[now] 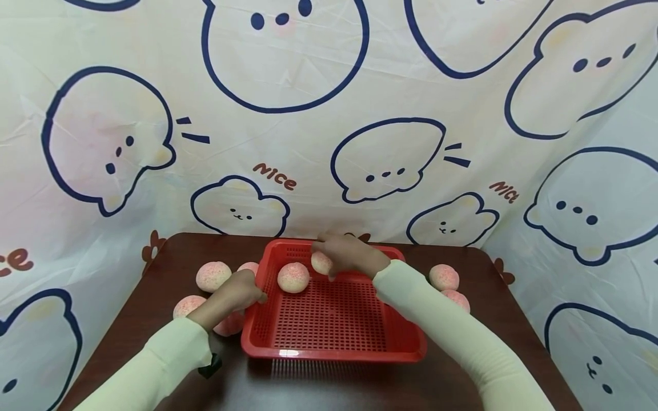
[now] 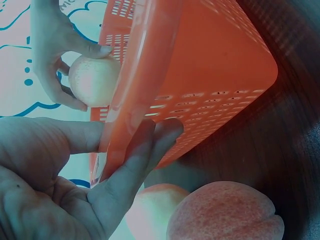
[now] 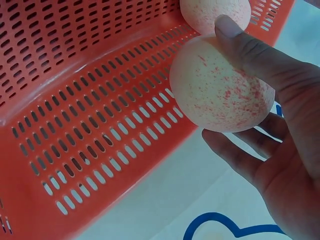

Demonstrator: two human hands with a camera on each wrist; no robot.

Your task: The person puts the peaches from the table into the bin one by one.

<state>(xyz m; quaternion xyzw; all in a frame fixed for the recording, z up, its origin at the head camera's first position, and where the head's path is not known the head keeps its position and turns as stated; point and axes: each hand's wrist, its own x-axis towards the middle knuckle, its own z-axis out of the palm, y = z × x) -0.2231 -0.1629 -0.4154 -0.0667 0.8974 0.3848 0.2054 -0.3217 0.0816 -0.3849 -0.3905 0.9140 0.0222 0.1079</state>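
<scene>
A red plastic basket (image 1: pixel 334 355) with slotted walls stands on the table. My left hand (image 1: pixel 237 297) grips its left rim, thumb on one side and fingers on the other, as the left wrist view shows. Over the basket's far part, my right hand (image 1: pixel 349 254) holds a pink-speckled peach (image 3: pixel 220 85) between thumb and fingers. Another peach (image 1: pixel 293 278) lies inside the basket, at the far left, close to the held one.
Left of the basket several peaches (image 1: pixel 213 277) lie on the dark wooden table (image 1: pixel 205 394), some partly behind my left hand. Two more peaches (image 1: pixel 444 277) sit to the right, beside my right sleeve. A patterned cloth (image 1: pixel 308 142) hangs behind the table.
</scene>
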